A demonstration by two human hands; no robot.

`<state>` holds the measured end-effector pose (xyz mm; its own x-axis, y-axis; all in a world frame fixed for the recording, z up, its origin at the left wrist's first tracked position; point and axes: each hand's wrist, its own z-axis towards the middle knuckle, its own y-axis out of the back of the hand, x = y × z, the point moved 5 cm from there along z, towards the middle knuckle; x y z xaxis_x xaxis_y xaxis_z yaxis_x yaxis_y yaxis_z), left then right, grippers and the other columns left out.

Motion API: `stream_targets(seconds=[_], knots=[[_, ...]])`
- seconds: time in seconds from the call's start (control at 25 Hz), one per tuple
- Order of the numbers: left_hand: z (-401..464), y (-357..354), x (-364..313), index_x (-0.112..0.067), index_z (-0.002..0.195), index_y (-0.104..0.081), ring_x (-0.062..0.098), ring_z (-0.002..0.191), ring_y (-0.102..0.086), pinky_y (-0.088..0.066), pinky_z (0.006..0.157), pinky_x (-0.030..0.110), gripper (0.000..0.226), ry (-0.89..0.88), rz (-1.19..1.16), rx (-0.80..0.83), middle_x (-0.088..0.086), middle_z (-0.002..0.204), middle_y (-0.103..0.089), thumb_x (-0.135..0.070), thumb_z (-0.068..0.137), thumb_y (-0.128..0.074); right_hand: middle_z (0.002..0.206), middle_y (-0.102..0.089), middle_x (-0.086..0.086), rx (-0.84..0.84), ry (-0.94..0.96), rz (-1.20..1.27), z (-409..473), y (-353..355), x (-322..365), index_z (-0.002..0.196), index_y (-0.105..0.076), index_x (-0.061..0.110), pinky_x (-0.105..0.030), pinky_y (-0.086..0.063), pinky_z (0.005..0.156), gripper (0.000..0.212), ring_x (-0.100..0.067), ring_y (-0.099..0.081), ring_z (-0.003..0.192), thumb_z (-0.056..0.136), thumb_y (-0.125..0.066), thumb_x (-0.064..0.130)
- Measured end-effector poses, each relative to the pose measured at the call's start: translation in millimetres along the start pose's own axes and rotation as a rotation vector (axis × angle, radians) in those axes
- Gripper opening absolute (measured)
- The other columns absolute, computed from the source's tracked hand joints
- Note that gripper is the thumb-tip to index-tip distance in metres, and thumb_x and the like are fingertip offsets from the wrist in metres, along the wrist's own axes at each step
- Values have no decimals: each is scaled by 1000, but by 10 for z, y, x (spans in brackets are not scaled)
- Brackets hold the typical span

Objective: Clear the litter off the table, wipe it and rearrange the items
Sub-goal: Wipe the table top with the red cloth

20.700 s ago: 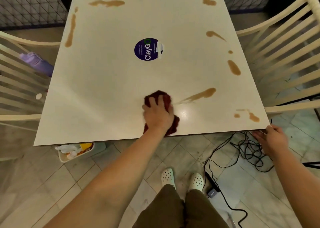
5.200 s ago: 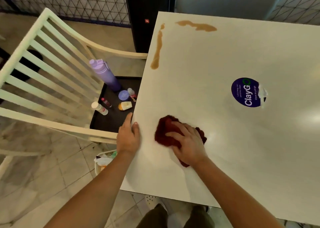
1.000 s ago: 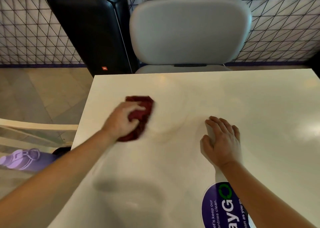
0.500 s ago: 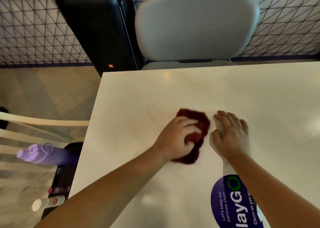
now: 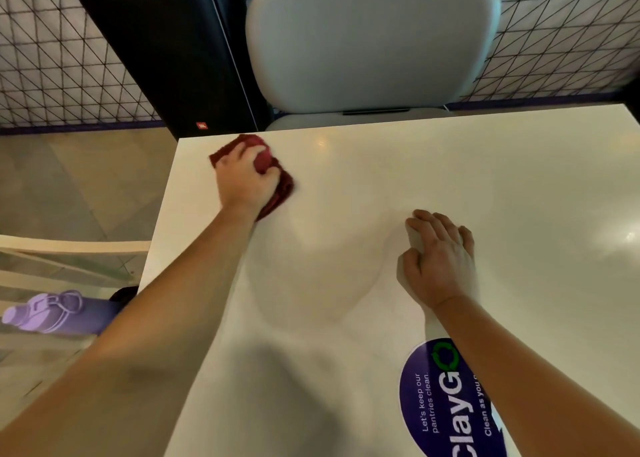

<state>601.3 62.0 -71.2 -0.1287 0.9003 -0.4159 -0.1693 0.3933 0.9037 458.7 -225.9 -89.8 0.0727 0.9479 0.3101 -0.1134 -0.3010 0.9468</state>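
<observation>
My left hand grips a dark red cloth and presses it on the white table near the far left corner. The cloth bunches under my fingers and sticks out beyond the knuckles. My right hand rests palm down on the table's middle, fingers together and slightly bent, holding nothing. A round purple sticker lies on the tabletop beside my right forearm. No stains show on the part of the table in view.
A grey padded chair stands at the table's far edge. A black speaker stands on the floor to its left. A purple bottle lies on the cream slatted chair at the left. Mesh fencing runs behind.
My left hand has swept the cloth from beside my right hand out to the far left corner. My right hand stays planted in about the same spot.
</observation>
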Motion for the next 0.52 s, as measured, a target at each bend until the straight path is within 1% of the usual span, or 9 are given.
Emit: stream_targets(seconds=[0.08,0.16,0.24,0.28,0.32,0.36,0.44,0.48,0.52], knots=[[-404,-189,-497,-27,118,-61,31,123,-43,-28,108,34,49,-130,-29,80,4,139,-48,-44,73,-56,136,-51,2,6,4,9,-2,10,-3,121,-56,15,-47,-22,111,64,-23,-41,129,70,-22,34],[-1006,-264,-840,-29,114,-64,33,121,-45,-34,105,38,53,-390,-49,208,3,138,-50,-52,68,-51,139,-48,1,15,-17,18,-39,22,-13,124,-54,15,-45,-19,113,64,-23,-38,132,72,-23,34],[-1257,-212,-803,-33,114,-64,33,122,-44,-36,102,39,56,-581,-25,272,3,138,-49,-54,65,-48,144,-42,-2,10,-74,10,-61,37,-44,128,-51,15,-44,-16,115,59,-23,-33,136,76,-28,30],[-1156,-170,-693,-35,118,-61,33,123,-43,-36,102,39,59,-604,-8,282,5,138,-48,-54,65,-46,145,-40,-3,10,-105,1,-70,42,-56,130,-49,14,-45,-14,115,58,-23,-30,137,77,-31,28],[-951,-140,-586,-36,123,-57,32,123,-44,-37,101,38,62,-576,14,268,7,138,-47,-54,65,-44,146,-39,-4,14,-125,-7,-67,47,-62,131,-48,13,-45,-13,115,58,-24,-28,138,77,-32,27],[-682,-122,-511,-36,128,-53,33,121,-47,-39,100,37,66,-501,31,240,9,137,-49,-53,66,-41,147,-38,-4,19,-134,-7,-54,49,-64,132,-47,13,-45,-11,115,59,-24,-27,139,76,-31,27],[-89,-155,-492,-33,135,-46,34,121,-48,-40,100,38,63,-255,46,153,10,136,-50,-45,73,-44,148,-37,-5,34,-134,1,-41,44,-57,133,-46,12,-45,-10,115,61,-24,-25,140,76,-29,26],[129,-211,-565,-32,136,-45,33,122,-47,-38,102,38,58,-133,44,141,8,137,-49,-38,78,-49,148,-36,-5,47,-129,4,-50,38,-54,134,-45,11,-44,-9,116,62,-24,-24,141,77,-28,26],[259,-291,-710,-34,135,-45,31,125,-45,-37,104,37,55,-63,39,157,6,138,-48,-34,80,-52,149,-35,-5,59,-122,8,-50,33,-56,135,-44,11,-44,-8,116,63,-23,-23,141,77,-27,26]])
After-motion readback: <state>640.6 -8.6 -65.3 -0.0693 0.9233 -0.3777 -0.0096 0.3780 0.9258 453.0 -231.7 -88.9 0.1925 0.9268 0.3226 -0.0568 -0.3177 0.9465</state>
